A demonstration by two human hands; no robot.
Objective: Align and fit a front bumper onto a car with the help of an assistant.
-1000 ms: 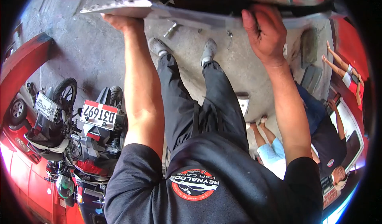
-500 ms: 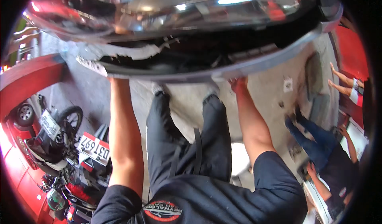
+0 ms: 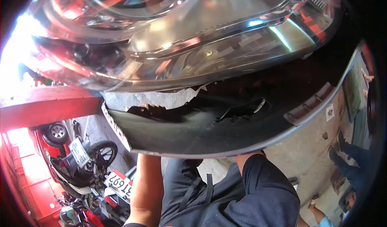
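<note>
Gripping the dark curved panel over its far left edge with the left hand; cannot tell the right hand's grip, hidden underneath. Held on the near side of the glossy bodywork: best support evenly, avoiding scrapes there or on the red beam, left.
</note>
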